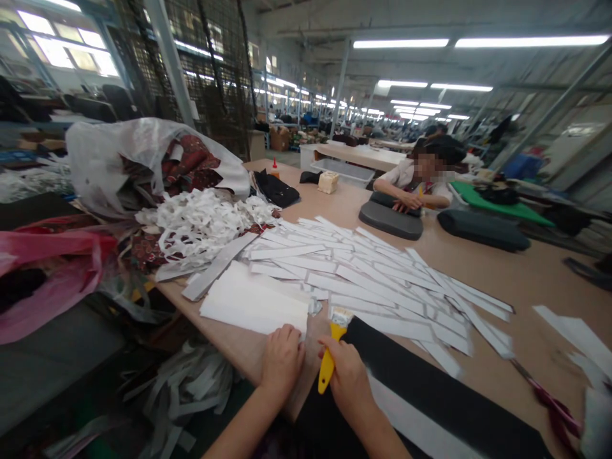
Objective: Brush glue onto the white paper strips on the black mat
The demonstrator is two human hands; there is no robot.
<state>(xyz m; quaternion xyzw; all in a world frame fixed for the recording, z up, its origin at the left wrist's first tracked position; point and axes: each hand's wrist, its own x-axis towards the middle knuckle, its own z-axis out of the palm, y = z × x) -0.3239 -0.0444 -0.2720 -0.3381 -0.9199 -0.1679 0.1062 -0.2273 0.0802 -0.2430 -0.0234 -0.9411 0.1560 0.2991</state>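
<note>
My right hand (348, 373) is closed around the yellow handle of a flat brush (326, 368), whose bristle end is coated white and points away from me. Under and beside that hand lies a long black panel (430, 376) with a white strip (415, 411) along it. My left hand (283, 360) has its fingers curled together on the near right corner of a white sheet (253, 303); its fingertips are partly hidden. Just beyond both hands, many loose white strips (373, 280) overlap across the table.
Left stand a heap of white scraps (201, 223) and a clear plastic bag (153, 159) of patterned cloth. Scissors (549, 401) lie at the right. Across the table (482, 274), a person (425, 175) has hands on dark padded pieces (389, 218). A red-capped bottle (274, 168) stands farther back.
</note>
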